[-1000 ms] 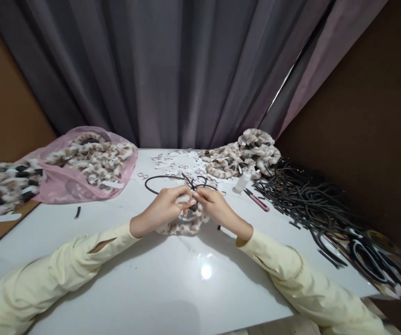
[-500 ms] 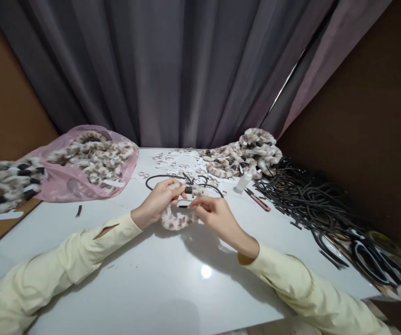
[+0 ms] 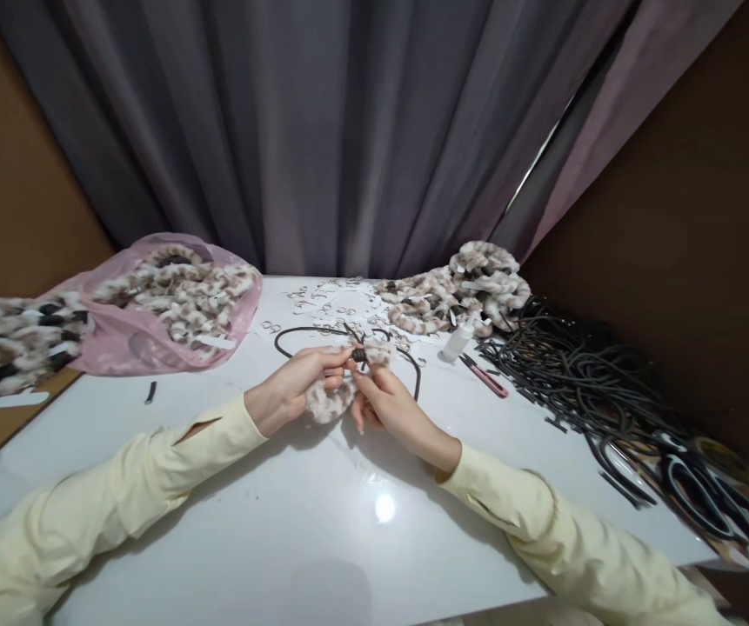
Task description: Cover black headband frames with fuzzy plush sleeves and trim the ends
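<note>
Between my two hands is a spotted white-and-brown plush loop (image 3: 325, 402) with a dark cord wrapping (image 3: 359, 356) near its top. My left hand (image 3: 305, 382) is closed, pinching the loop beside the wrapping. My right hand (image 3: 387, 404) is closed on the loop from the other side, thumb and forefinger just below the wrapping; its lower fingers hang curled. A black cord (image 3: 418, 374) curves out behind both hands onto the table. The exact grip points are partly hidden by my fingers.
A pink bag (image 3: 113, 348) of plush loops lies left; more plush loops (image 3: 488, 269) are piled at the back right. Metal rings (image 3: 346, 311) are scattered behind. A small bottle (image 3: 456, 342), pink-handled snips (image 3: 486, 377) and tangled black cords (image 3: 583, 374) lie right. A short black piece (image 3: 150, 393) lies left.
My right hand has moved slightly left and up against the dark wrapping. The thin strand stretched between the hands no longer shows clearly, and the plush loop is more covered.
</note>
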Demonstrator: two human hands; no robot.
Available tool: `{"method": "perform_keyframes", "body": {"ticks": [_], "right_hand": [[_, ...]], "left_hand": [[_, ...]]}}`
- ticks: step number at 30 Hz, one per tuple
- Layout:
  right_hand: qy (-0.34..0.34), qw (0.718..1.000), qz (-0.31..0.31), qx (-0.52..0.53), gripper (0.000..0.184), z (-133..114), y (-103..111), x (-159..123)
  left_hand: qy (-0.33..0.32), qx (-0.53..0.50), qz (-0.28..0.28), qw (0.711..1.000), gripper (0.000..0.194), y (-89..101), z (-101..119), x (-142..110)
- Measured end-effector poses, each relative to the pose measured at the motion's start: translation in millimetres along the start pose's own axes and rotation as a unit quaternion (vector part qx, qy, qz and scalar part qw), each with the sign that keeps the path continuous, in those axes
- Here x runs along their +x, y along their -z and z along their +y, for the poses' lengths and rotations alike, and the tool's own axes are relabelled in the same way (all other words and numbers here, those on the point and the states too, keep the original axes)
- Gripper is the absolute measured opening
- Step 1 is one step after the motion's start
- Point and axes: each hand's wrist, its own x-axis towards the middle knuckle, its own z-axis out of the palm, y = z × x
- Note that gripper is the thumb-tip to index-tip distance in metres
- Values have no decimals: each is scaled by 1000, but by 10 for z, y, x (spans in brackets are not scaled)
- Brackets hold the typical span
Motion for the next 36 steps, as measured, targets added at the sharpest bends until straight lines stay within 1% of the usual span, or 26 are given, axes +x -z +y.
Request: {"method": "perform_keyframes", "body": {"ticks": [2,5,7,8,10,12,15,18,19,20,22,25,27,29,31,33,36], "right_hand": [[-11,1000,-7,13,37,-9,9,32],[-13,1000,-5,4,52,-9,19,49],[-13,1000,-7,-8,56,-10,17,35],[-13,1000,-10,-12,56,-15,14,20],[-14,1000,-18,-10,51,-35,3,-18],[-12,1000,-25,7,41,-64,-10,-61],[12,1000,-17,8,27,-98,-24,-112],[62,996,15,-70,26,-121,-16,-140],[77,990,28,-111,28,-129,-9,-147],[90,983,40,-156,29,-138,0,-153],[108,964,54,-237,32,-154,23,-163],[132,935,61,-324,28,-161,76,-171],[151,906,62,-389,20,-156,127,-171],[170,871,62,-457,10,-153,185,-167],[182,845,65,-498,8,-160,241,-155],[182,843,71,-501,11,-173,283,-134],[184,860,81,-469,18,-187,313,-88]], "left_hand": [[-30,36,-17,999,11,11,-21,-9],[-69,113,-22,991,21,8,-39,-42],[-110,178,-4,978,25,-6,-41,-67],[-140,217,10,966,25,-14,-41,-78],[-216,297,38,929,23,-23,-41,-92],[-280,361,55,888,19,-19,-42,-99],[-320,439,72,837,12,11,-51,-97],[-358,511,85,777,4,54,-66,-81],[-370,528,86,759,2,68,-71,-72],[-377,540,86,747,3,80,-74,-64],[-382,550,83,738,6,97,-75,-47],[-380,546,75,743,5,106,-56,-31],[-374,543,66,749,4,107,-32,-26],[-362,547,52,753,5,108,-9,-25],[-352,556,37,752,7,109,1,-31],[-352,564,33,746,8,106,-6,-47],[-356,559,27,748,9,85,-34,-85]]}}
